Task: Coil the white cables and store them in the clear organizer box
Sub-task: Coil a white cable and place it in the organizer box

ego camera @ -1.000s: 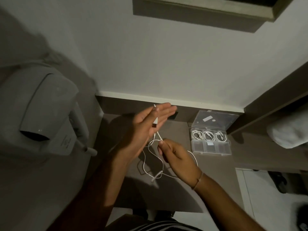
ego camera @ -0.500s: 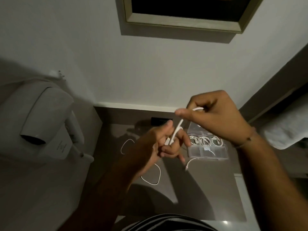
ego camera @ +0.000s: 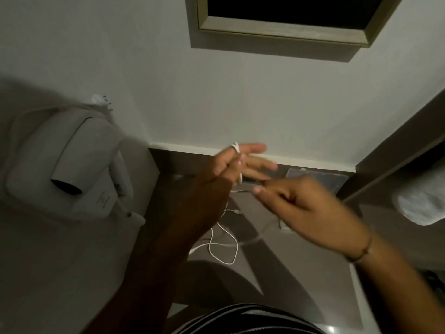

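Cable [ego camera: 224, 239] loops around left hand [ego camera: 231, 165] fingers, spread apart; right hand [ego camera: 296, 201], at three o'clock, pinching indistinctly, should wrap evenly.

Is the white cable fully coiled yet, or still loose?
Still loose: the thin white cable wraps only over the left hand; its remaining length lies in loops on the brown counter.

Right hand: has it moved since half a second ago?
Yes. The right hand has dropped from level with the wall's white ledge to below it, over the counter, now covering most of the clear organizer box.
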Motion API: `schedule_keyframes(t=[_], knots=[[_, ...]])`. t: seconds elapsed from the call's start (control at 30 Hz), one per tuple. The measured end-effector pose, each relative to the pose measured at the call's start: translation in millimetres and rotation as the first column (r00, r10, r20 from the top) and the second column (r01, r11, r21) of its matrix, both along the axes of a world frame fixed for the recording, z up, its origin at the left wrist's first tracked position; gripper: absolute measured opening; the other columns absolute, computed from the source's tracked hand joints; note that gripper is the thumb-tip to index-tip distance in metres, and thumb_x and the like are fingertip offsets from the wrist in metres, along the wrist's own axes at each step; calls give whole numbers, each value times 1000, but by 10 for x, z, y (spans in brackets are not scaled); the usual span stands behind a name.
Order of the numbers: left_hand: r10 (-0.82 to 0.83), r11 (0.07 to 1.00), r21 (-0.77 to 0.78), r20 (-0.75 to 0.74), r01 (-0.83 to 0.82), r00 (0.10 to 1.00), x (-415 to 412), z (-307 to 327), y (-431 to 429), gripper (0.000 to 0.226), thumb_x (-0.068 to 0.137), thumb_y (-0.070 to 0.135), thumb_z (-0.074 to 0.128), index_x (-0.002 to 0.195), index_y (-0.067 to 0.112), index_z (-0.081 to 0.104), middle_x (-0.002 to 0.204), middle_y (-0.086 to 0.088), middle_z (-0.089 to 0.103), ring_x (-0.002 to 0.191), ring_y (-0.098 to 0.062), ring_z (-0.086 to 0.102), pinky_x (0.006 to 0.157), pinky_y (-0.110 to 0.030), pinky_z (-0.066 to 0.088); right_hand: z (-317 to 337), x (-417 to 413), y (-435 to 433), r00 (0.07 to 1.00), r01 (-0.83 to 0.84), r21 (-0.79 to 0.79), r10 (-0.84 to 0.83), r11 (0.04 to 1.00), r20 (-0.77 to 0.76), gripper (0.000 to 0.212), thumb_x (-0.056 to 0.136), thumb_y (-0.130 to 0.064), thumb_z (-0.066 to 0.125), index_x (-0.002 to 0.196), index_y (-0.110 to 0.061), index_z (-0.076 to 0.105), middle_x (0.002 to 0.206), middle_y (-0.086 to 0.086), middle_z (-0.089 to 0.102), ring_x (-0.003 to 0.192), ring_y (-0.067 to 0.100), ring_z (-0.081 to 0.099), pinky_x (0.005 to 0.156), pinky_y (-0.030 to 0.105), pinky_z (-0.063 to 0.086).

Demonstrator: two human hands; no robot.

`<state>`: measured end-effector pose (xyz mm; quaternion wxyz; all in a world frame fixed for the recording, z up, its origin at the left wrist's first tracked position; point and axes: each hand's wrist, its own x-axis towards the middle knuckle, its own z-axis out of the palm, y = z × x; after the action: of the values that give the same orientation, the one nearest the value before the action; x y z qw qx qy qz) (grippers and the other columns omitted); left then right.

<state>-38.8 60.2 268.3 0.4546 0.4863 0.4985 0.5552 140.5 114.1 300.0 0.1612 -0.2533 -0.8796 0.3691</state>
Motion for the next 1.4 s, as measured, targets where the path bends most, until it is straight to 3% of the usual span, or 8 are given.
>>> schedule_keyframes(t=[0.1, 0.23, 0.57, 0.73, 0.83, 1.0, 1.2, 1.4], knots=[[-162, 986, -37, 11, 162, 987, 160, -41, -48, 38, 103, 22, 41, 108, -11, 60, 71, -10, 68, 54, -13, 57, 77, -67, 52, 469, 90, 229, 998, -55, 175, 54, 983, 15, 31, 100, -45, 65, 75, -30, 73, 52, -13, 59, 42, 14, 53, 46, 18, 38], [-310, 945, -26, 247, 326, 918, 168, 48, -57, 62, 102, 47, 34, 95, 0, 73, 51, 9, 50, 49, -9, 54, 65, -40, 58, 626, -26, 493, 981, 15, 197, 23, 980, -190, 43, 94, -42, 74, 62, -14, 68, 51, -4, 59, 45, 8, 51, 52, 9, 36], [-295, 953, 242, 582, 185, 758, 57, 213, 112, 28, 112, 30, 44, 109, 14, 68, 113, -11, 78, 112, -27, 76, 108, -39, 54, -522, -312, -19, 961, 109, -493, -219, 863, -170, 57, 114, -24, 40, 57, -23, 45, 48, -6, 38, 42, 2, 35, 47, 16, 34], [150, 987, 78, -176, -138, 973, 91, 87, 229, 39, 110, 21, 29, 118, 4, 63, 113, -8, 79, 101, -19, 78, 97, -35, 61, -233, -36, 81, 994, -101, -98, 96, 990, -48, 43, 110, -39, 48, 68, -31, 49, 56, -11, 42, 49, 2, 39, 53, 20, 35], [-89, 988, -136, -132, 71, 987, 198, 80, 200, 36, 104, 22, 38, 94, -2, 63, 64, 2, 67, 49, -10, 55, 57, -23, 46, 205, 103, 438, 994, -60, 95, 68, 994, -81, 32, 103, -34, 65, 72, -28, 72, 51, -21, 55, 38, 1, 42, 50, 8, 29], [-293, 939, -96, 276, 329, 915, 178, 179, 200, 46, 95, 36, 43, 67, 8, 67, 49, -6, 39, 41, -12, 35, 51, -26, 41, 489, 53, 820, 944, 143, 208, -70, 968, -322, 54, 98, -31, 74, 51, -18, 52, 44, -9, 43, 42, 2, 39, 55, 11, 34], [-444, 885, 225, 674, 408, 590, 107, 283, 284, 32, 109, 26, 33, 88, 10, 51, 67, -2, 53, 59, -19, 53, 71, -40, 36, -275, -426, 529, 844, 187, -503, -400, 844, -358, 54, 110, -1, 45, 58, 5, 59, 42, 8, 51, 40, 17, 53, 46, 15, 41], [-39, 994, 107, 474, -14, 880, -14, 107, 433, 43, 114, 25, 23, 92, 7, 56, 122, -17, 78, 118, -29, 75, 111, -34, 55, -462, -252, 103, 986, 63, -399, -120, 915, -120, 53, 110, -38, 41, 62, -17, 43, 54, 0, 37, 49, 13, 37, 53, 28, 39]])
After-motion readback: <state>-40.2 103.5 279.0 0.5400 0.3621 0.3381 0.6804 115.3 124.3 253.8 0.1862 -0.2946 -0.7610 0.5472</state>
